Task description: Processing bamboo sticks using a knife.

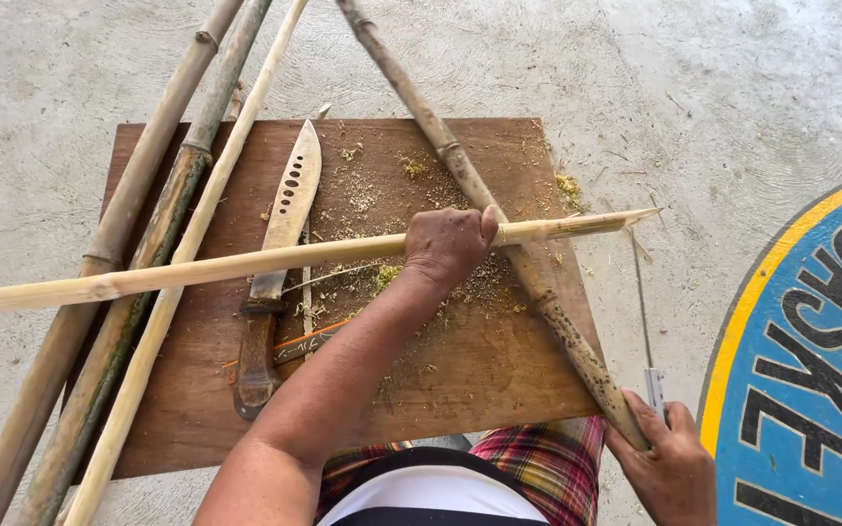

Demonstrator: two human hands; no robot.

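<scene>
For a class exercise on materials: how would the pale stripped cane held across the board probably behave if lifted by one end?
The pale cane looks stiff, lying straight under the left hand. Long and thin, it would probably sag slightly. Being round, it might roll on the wooden board.

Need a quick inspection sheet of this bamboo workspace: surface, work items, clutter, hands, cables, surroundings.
Surface: brown wooden board on a concrete floor, dusted with shavings.
Work items: pale bamboo pole lying crosswise over the board; mottled bamboo stalk running diagonally under it.
Clutter: large knife with holed blade flat on the board; three more bamboo poles along the left edge; sawdust and shavings.
Hands: left hand gripping the pale pole; right hand on the stalk's near end, beside a thin metal blade.
Cables: nothing seen.
Surroundings: blue and yellow painted marking on the floor at right.
</scene>
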